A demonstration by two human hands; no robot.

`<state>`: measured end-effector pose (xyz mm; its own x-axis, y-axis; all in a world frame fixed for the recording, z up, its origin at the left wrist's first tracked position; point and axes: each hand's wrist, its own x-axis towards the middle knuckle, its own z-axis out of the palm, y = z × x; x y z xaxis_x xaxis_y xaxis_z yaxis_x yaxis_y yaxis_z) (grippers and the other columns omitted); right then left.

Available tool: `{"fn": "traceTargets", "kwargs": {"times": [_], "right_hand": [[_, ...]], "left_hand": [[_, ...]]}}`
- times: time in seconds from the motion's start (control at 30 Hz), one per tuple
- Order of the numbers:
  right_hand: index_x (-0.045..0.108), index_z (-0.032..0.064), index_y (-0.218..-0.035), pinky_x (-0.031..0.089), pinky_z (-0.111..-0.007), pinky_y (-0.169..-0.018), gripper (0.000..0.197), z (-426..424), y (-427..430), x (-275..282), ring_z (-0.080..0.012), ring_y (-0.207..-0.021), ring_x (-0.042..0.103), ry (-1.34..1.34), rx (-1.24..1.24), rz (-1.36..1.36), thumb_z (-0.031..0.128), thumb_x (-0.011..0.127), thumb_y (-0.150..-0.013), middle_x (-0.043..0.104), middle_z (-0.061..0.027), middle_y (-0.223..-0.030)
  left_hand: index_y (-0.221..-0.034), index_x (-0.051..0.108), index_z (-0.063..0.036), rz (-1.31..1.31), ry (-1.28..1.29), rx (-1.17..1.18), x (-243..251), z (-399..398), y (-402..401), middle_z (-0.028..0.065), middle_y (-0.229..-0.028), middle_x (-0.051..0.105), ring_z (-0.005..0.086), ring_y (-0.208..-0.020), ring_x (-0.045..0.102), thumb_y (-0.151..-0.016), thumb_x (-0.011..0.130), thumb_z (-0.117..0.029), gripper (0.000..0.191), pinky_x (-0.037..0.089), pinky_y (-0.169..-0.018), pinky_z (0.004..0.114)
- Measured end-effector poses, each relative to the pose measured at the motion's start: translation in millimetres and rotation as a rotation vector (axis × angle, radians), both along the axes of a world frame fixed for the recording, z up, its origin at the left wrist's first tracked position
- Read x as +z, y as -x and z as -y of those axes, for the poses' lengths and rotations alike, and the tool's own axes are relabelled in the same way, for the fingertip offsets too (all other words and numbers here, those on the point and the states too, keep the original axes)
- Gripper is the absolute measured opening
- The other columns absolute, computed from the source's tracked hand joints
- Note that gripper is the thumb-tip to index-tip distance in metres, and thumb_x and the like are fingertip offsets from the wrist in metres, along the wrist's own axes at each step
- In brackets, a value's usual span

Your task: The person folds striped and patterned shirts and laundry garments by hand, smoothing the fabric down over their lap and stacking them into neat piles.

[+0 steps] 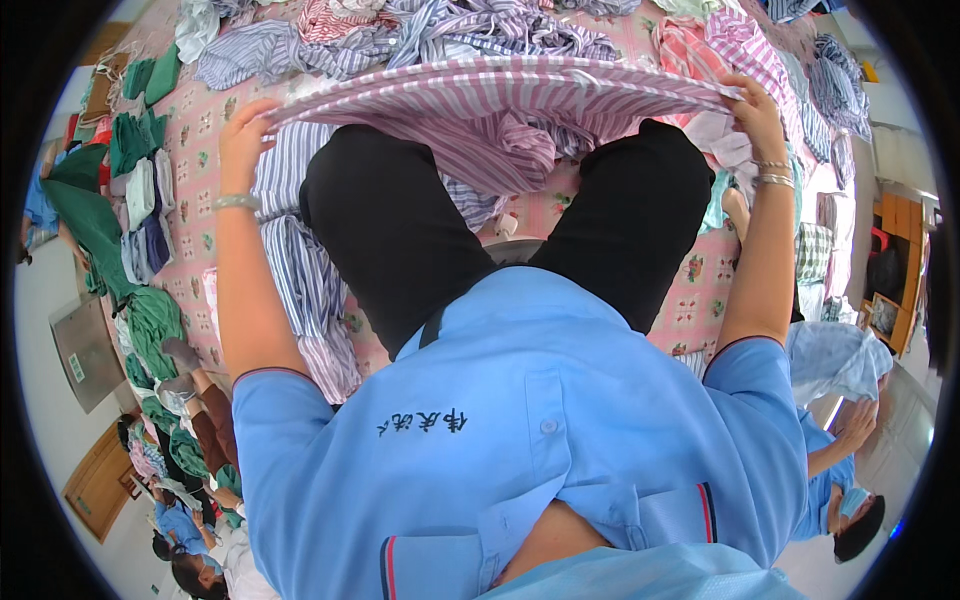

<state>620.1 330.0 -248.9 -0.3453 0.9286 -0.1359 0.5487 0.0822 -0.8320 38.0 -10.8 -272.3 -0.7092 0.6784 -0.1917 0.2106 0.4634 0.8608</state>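
Note:
A pink-and-white striped garment is stretched wide in front of my knees, its top edge sagging between both hands and a white tie lying near its middle. My left hand grips one end of that edge. At the other end, my right hand pinches the cloth between thumb and fingers. Lower folds of the garment hang down between my black-trousered knees. Beside my left knee lie blue-and-white striped folded clothes. Which kind of garment I hold cannot be told.
Loose striped clothes are heaped beyond the held cloth. Folded stacks and green cloths line the left side. Several co-workers handle cloth at both sides; one on the right holds a pale blue cloth. A pink patterned sheet covers the surface.

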Motion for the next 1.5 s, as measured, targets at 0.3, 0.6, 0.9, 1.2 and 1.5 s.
{"fn": "traceTargets", "kwargs": {"times": [0.3,0.6,0.9,1.2,1.5], "right_hand": [[0.056,0.0065,-0.104,0.046,-0.029,-0.062,0.036,102.0,-35.6,-1.5,-0.0188,-0.072,0.055,-0.462,0.279,0.407,-0.006,0.063,-0.071,0.057,-0.007,-0.094],[0.059,0.0016,-0.108,0.047,-0.027,-0.068,0.023,122.1,-37.8,-16.5,-0.018,-0.077,0.056,-0.569,0.283,0.202,-0.002,0.056,-0.085,0.059,-0.0081,-0.09],[0.065,0.009,-0.108,0.039,-0.019,-0.056,0.022,-16.3,27.8,-16.5,-0.003,-0.059,0.043,0.159,0.121,-0.139,0.02,0.06,-0.09,0.048,0.007,-0.072],[0.067,0.0045,-0.109,0.05,-0.019,-0.062,0.022,102.2,150.9,4.6,-0.0028,-0.071,0.057,0.055,0.454,-0.395,0.017,0.06,-0.093,0.065,0.0017,-0.09],[0.063,-0.0025,-0.089,0.044,-0.029,-0.053,0.027,171.6,156.1,9.2,-0.0149,-0.058,0.056,-0.008,0.555,-0.093,0.022,0.071,-0.082,0.058,-0.01,-0.068]], "left_hand": [[-0.12,0.06,-0.0107,-0.322,0.009,-0.469,-2.0,74.7,-50.1,0.0011,-0.126,0.051,0.0128,-0.099,0.056,-0.083,0.051,0.005,0.04,0.05,-0.069,0.021],[-0.115,0.059,-0.0021,-0.492,-0.096,-0.42,-26.2,82.7,-48.6,0.0082,-0.102,0.063,0.0159,-0.096,0.06,-0.088,0.058,-0.003,0.027,0.05,-0.076,0.027],[-0.101,0.06,-0.0038,0.53,-0.191,-0.201,-31.9,-48.1,2.7,0.001,-0.097,0.063,0.0125,-0.092,0.06,-0.092,0.058,-0.021,0.02,0.046,-0.088,0.029],[-0.099,0.059,-0.0033,0.255,-0.546,-0.368,12.6,-75.8,-170.5,0.0013,-0.085,0.063,0.0057,-0.073,0.057,-0.091,0.061,-0.014,0.014,0.046,-0.063,0.021],[-0.111,0.06,0.0,0.402,-0.457,-0.647,8.6,-54.2,-274.1,0.005,-0.095,0.064,0.0078,-0.084,0.058,-0.089,0.059,-0.004,0.022,0.048,-0.072,0.023]]}}
